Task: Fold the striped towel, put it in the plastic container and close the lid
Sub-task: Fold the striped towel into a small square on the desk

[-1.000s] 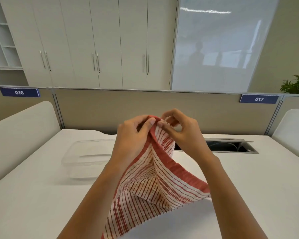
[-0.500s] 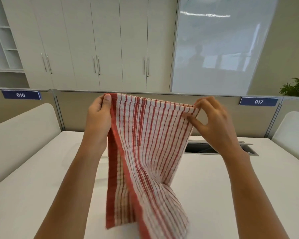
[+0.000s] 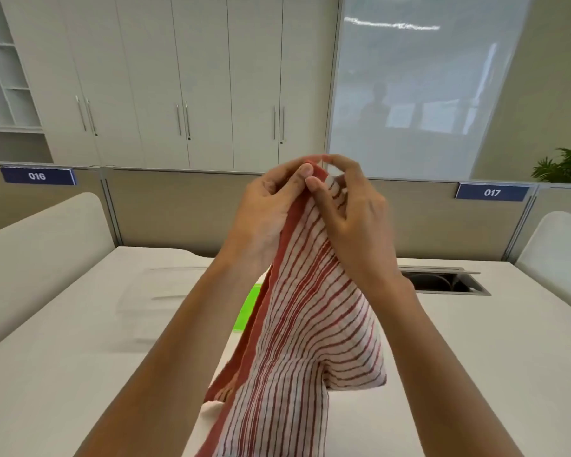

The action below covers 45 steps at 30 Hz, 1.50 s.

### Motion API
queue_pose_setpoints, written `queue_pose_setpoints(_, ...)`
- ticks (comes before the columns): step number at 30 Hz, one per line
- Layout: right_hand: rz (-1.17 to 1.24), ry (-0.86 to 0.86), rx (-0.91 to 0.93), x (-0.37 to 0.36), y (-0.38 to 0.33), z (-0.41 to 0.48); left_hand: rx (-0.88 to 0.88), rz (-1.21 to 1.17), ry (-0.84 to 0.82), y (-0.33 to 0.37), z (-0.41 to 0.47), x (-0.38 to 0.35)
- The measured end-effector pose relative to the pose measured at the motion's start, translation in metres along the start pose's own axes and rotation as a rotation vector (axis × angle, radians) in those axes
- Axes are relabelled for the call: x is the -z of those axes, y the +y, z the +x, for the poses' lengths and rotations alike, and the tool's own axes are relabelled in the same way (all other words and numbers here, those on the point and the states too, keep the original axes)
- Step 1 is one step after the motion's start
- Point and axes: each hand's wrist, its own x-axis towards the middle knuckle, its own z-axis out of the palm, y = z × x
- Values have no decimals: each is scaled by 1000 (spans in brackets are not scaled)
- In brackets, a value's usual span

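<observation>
Holding the striped towel (image 3: 297, 324) up in the air, both hands have come together at its top. The left hand (image 3: 264, 219) and the right hand (image 3: 353, 225) touch each other, and the fingers (image 3: 305, 169) of each are pinched shut on the top edge, so the two upper corners meet. The towel hangs straight down from that pinch, doubled over, with its long way running from 12 o'clock to 6 o'clock. Its bottom end drops out of sight near the person, so I cannot tell if it touches the worktop (image 3: 63, 374).

The plastic container (image 3: 159, 291) sits on the worktop at about 9 o'clock from the hanging towel, behind the left arm. It looks clear and blurry, and I cannot tell where its lid is. Something bright green (image 3: 246, 305) peeks out between the left arm and the towel. I cannot tell what it is.

I think the first fold is being made now, and the towel is still too long for the box. The left hand is nearer to the container, so the folded towel would have to travel toward 9 o'clock. A slot (image 3: 442, 282) in the worktop lies at 3 o'clock.
</observation>
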Motion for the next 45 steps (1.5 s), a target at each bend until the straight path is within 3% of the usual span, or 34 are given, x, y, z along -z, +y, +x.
queue_pose_setpoints(5,-25,40,20,3,5,8,-121,132,99,-18,-2,10)
queue_pose_setpoints(8,-19,110,31,5,8,13,-242,251,51,-36,-12,16)
queue_pose_setpoints(11,-1,172,33,9,9,18,-237,374,16,-57,-24,24)
queue_pose_setpoints(14,40,231,25,16,10,23,-180,514,9,-82,-36,38)
queue_pose_setpoints(19,106,364,-23,40,21,31,172,662,-147,-123,-51,79)
queue_pose_setpoints(22,126,462,-71,59,34,33,283,739,-205,-133,-56,107)
queue_pose_setpoints(26,127,581,-167,82,59,26,305,788,-120,-123,-53,147)
queue_pose_setpoints(30,100,597,-278,92,96,7,184,706,78,-91,-44,175)
queue_pose_setpoints(36,0,519,-399,87,143,-37,95,306,243,-65,-42,191)
queue_pose_setpoints(42,-40,471,-518,89,155,-80,183,235,178,-74,-61,203)
queue_pose_setpoints(45,-53,353,-606,87,167,-95,317,211,131,-88,-70,207)
